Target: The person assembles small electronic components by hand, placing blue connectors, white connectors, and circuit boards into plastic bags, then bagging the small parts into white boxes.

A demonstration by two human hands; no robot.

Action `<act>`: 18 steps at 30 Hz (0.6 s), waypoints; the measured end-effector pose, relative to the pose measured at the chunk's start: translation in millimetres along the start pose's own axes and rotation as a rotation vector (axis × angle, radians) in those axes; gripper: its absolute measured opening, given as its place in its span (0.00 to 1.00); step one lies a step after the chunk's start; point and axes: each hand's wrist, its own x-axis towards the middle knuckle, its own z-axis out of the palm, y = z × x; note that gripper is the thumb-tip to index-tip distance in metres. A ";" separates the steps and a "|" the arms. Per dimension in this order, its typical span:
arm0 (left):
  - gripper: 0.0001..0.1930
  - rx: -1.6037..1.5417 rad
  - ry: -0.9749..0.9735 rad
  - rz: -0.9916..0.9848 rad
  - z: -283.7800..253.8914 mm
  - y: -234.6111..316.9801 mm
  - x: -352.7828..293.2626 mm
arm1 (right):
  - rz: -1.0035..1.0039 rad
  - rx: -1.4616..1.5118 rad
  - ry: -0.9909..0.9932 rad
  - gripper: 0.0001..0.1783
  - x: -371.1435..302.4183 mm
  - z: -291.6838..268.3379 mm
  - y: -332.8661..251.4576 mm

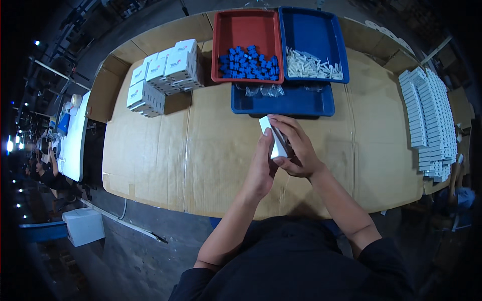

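Note:
Above the middle of the cardboard-covered table (226, 170), I hold a white, narrow, box-shaped piece (278, 149) with both hands. It is tilted, its far end leaning a little to the left. My left hand (260, 168) is closed along its left side, the thumb lying against it. From the right, my right hand (303, 153) wraps round it, with fingers over the far end and thumb at the near end. The palms and fingers hide much of the piece, so its underside cannot be made out.
Beyond my hands stand a red tray (216, 50) of small blue parts (248, 64), a blue tray (344, 50) of white pegs (314, 66), and a lower blue tray (281, 104) with clear plastic. White boxes (160, 70) are stacked left, white slotted pieces (429, 120) right.

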 end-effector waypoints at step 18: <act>0.35 0.101 0.107 -0.026 5.0 -32.7 -9.1 | 0.013 -0.093 0.151 0.38 -36.6 20.7 -10.7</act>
